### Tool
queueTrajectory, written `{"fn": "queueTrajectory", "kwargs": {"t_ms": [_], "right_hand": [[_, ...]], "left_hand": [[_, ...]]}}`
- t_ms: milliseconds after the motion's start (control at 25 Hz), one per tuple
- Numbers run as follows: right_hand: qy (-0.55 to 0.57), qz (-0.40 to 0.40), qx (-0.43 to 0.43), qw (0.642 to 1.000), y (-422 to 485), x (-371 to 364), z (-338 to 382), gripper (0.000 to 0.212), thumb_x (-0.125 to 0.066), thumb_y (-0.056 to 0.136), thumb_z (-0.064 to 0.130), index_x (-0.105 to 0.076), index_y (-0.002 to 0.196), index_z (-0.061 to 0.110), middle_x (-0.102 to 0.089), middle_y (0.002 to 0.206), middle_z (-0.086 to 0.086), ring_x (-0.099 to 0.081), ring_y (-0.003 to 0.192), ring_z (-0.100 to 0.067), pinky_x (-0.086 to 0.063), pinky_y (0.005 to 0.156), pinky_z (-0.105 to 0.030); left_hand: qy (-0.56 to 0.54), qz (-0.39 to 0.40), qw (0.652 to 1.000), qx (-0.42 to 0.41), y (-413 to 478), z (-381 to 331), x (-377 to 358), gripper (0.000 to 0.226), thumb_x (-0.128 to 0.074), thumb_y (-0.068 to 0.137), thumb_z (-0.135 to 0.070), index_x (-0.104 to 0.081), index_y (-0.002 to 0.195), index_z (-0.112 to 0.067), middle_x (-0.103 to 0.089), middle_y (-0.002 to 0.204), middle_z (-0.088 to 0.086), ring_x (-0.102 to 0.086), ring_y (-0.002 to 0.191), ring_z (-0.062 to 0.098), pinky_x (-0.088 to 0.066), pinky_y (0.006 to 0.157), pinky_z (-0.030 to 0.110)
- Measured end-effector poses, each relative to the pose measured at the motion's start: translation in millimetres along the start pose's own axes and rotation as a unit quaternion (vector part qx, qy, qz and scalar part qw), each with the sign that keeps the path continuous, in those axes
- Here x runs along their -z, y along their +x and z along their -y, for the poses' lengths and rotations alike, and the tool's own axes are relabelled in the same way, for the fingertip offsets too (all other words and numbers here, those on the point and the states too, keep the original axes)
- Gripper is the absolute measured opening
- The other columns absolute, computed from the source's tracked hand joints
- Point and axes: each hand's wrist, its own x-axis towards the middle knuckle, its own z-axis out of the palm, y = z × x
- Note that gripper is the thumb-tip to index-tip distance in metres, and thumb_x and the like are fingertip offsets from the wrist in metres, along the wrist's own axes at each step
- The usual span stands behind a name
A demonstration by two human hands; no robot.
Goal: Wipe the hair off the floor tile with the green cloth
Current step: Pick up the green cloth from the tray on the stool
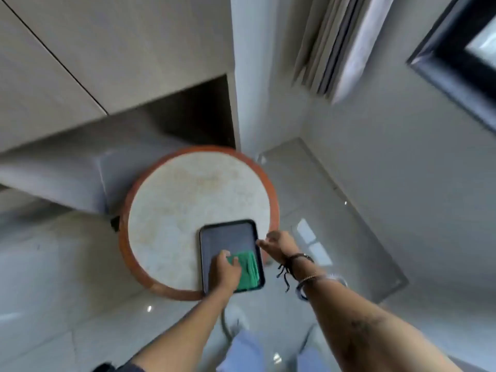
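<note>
A folded green cloth (248, 269) lies in the near right corner of a dark rectangular tray (228, 234). The tray rests on a round table (188, 200) with a pale top and an orange-brown rim. My left hand (225, 269) rests on the left edge of the cloth, fingers curled onto it. My right hand (279, 244) hovers at the tray's right edge, fingers loosely bent and holding nothing. The glossy grey floor tiles (335, 210) spread around the table. The picture is blurred and no hair shows on them.
A pale cabinet (80, 63) with a dark recess stands behind the table on the left. A curtain (335, 44) hangs at the back right beside a dark-framed window (461, 49). My legs and a light shoe (236, 318) are below the table.
</note>
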Motion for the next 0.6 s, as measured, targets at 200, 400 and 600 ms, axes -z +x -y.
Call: {"fn": "queueTrajectory", "kwargs": {"t_ms": [200,400,600], "right_hand": [[0.066,0.062,-0.133,0.987,32.6,-141.8,-58.7,0.028,-0.068,0.080,0.031,-0.049,0.075,0.011,-0.061,0.080,-0.010,-0.059,0.085,-0.033,-0.036,0.064,-0.031],[0.066,-0.012,-0.166,0.984,45.8,-184.1,-74.0,0.030,-0.065,0.076,0.027,-0.058,0.096,0.005,-0.064,0.101,-0.018,-0.062,0.093,-0.036,-0.051,0.074,-0.038],[0.133,0.021,-0.200,0.971,65.4,-176.2,-69.3,0.017,-0.066,0.071,0.024,-0.054,0.064,0.015,-0.054,0.062,-0.003,-0.051,0.055,-0.020,-0.038,0.048,-0.026]], "left_hand": [[0.021,0.017,0.996,0.086,49.8,91.9,-57.1,0.036,-0.066,0.084,-0.020,-0.059,0.114,-0.002,-0.066,0.116,0.020,-0.063,0.104,0.034,-0.052,0.090,0.040],[-0.072,0.021,0.989,0.124,78.6,116.0,-72.9,0.042,-0.074,0.080,-0.021,-0.060,0.113,0.002,-0.068,0.103,0.016,-0.065,0.099,0.031,-0.047,0.081,0.029],[-0.154,0.081,0.972,0.159,80.6,110.0,-62.4,0.019,-0.076,0.075,-0.021,-0.063,0.069,-0.009,-0.059,0.066,0.008,-0.054,0.062,0.016,-0.044,0.058,0.021]]}}
